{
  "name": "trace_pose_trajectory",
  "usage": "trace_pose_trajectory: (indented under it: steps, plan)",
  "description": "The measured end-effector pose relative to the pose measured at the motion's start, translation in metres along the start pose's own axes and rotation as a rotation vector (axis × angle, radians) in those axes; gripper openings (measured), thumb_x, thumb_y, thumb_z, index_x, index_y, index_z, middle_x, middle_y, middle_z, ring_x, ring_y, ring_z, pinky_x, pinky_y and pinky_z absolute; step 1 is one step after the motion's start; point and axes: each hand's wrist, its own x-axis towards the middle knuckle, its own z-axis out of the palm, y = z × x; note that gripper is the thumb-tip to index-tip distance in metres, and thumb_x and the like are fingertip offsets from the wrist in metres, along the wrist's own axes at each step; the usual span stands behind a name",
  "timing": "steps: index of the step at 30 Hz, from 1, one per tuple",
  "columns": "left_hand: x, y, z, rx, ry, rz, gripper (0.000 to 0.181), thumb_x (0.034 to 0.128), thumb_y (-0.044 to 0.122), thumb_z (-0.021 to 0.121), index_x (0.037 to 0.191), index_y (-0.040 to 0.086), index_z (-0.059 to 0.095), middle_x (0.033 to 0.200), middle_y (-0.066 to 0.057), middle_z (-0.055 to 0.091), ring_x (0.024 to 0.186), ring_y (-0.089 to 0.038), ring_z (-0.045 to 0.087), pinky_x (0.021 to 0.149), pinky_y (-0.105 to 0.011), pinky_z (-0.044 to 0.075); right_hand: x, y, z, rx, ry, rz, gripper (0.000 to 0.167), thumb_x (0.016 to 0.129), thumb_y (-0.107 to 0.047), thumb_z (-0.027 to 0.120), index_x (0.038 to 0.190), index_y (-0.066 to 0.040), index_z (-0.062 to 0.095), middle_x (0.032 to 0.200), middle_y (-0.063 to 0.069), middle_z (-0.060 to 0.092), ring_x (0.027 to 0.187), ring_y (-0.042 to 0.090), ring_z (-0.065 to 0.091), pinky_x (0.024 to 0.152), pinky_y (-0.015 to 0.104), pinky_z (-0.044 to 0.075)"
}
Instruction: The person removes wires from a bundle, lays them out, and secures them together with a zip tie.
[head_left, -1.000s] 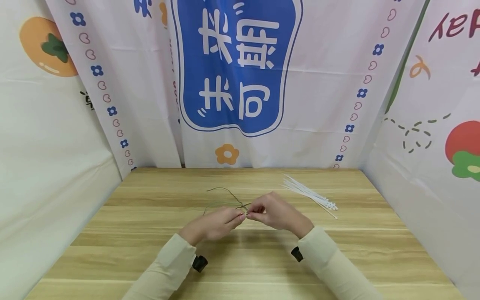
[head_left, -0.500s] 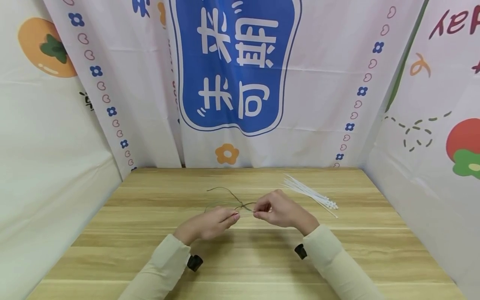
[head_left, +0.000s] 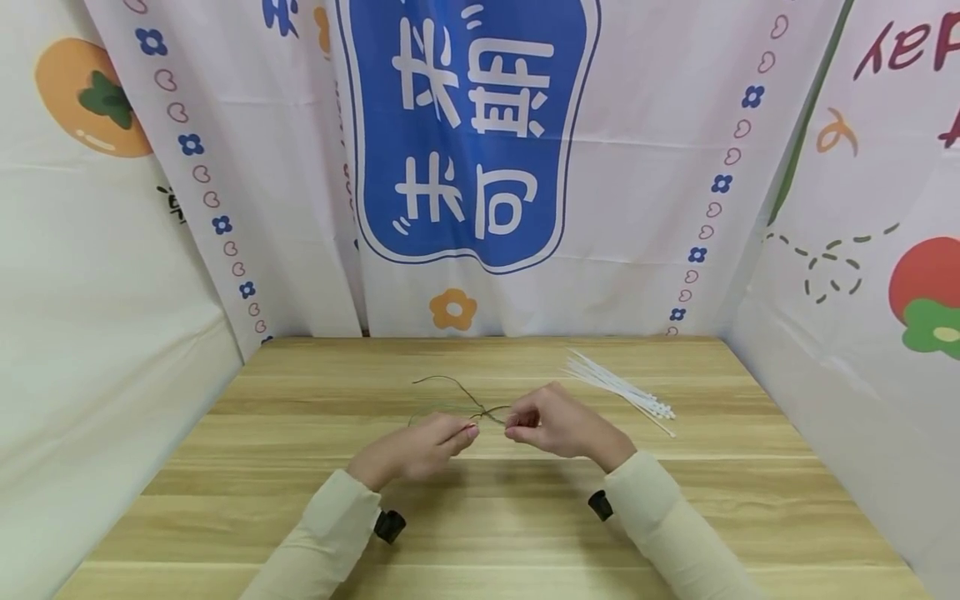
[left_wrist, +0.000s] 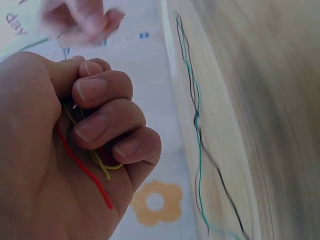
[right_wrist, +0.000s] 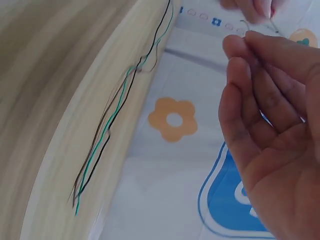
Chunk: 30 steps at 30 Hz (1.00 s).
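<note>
My left hand (head_left: 420, 446) curls its fingers round a few thin wires; in the left wrist view a red wire (left_wrist: 82, 167) and a yellow wire (left_wrist: 102, 167) stick out in the palm. Facing it across a small gap, my right hand (head_left: 564, 421) has thumb and forefinger pinched together. A short thin wire (right_wrist: 244, 22) shows at those fingertips in the right wrist view. Beyond both hands lie loose wires (head_left: 486, 411) on the table, crossing each other; the wrist views show a green wire (left_wrist: 198, 95) and a black wire (right_wrist: 122, 102) among them.
A bundle of white cable ties (head_left: 618, 385) lies at the back right of the wooden table (head_left: 480, 533). Printed cloth (head_left: 630, 208) hangs behind the table, with more cloth at both sides.
A second ago the fingertips of both hands nearly met; they have since drawn apart, left hand to the left, right hand to the right. Over the last half second they have barely moved.
</note>
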Motion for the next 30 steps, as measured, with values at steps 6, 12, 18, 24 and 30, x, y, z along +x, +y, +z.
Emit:
trace_pose_trajectory:
  steps: [6, 12, 18, 24, 30]
  plan:
    - [-0.014, -0.016, -0.009, 0.02, 0.012, -0.023, 0.041, 0.1171, 0.031, 0.036, 0.084, 0.013, 0.051, 0.072, 0.008, 0.038, 0.065, -0.006, 0.035, 0.065, -0.025, 0.038, -0.013, 0.013, -0.014, -0.014, -0.006, 0.03, 0.015, 0.101, -0.015, 0.072, 0.088, -0.021, 0.078, 0.078, -0.004, 0.072, 0.068, 0.001, 0.06, 0.066, 0.024, 0.053]
    - [-0.019, -0.02, -0.01, 0.059, 0.002, 0.015, 0.042, 0.1168, 0.036, 0.036, 0.081, 0.017, 0.047, 0.071, 0.009, 0.037, 0.065, -0.005, 0.033, 0.066, -0.025, 0.036, -0.014, 0.013, -0.02, -0.081, -0.006, -0.027, 0.015, 0.101, -0.014, 0.071, 0.09, -0.022, 0.076, 0.082, -0.009, 0.074, 0.076, -0.002, 0.063, 0.073, 0.025, 0.056]
    - [-0.026, -0.025, -0.012, 0.045, 0.0, -0.014, 0.039, 0.1166, 0.029, 0.039, 0.08, 0.017, 0.047, 0.072, 0.008, 0.038, 0.066, -0.006, 0.035, 0.065, -0.025, 0.037, -0.017, 0.014, -0.022, -0.113, 0.018, -0.015, 0.013, 0.103, -0.016, 0.07, 0.093, -0.022, 0.075, 0.083, -0.012, 0.072, 0.074, -0.002, 0.062, 0.071, 0.023, 0.054]
    - [-0.031, -0.026, -0.015, 0.008, -0.012, -0.026, 0.041, 0.1165, 0.03, 0.039, 0.078, 0.016, 0.047, 0.07, 0.008, 0.04, 0.064, -0.006, 0.036, 0.063, -0.025, 0.037, -0.017, 0.016, -0.022, -0.152, 0.005, -0.015, 0.01, 0.104, -0.015, 0.068, 0.098, -0.02, 0.074, 0.086, -0.01, 0.071, 0.074, -0.002, 0.058, 0.07, 0.022, 0.053]
    - [-0.033, -0.025, -0.017, -0.035, -0.02, -0.044, 0.043, 0.1165, 0.032, 0.038, 0.077, 0.016, 0.047, 0.069, 0.007, 0.04, 0.063, -0.007, 0.035, 0.062, -0.025, 0.036, -0.016, 0.017, -0.021, -0.243, -0.002, -0.086, 0.011, 0.104, -0.01, 0.067, 0.105, -0.014, 0.077, 0.098, 0.0, 0.073, 0.082, 0.003, 0.059, 0.074, 0.025, 0.053]
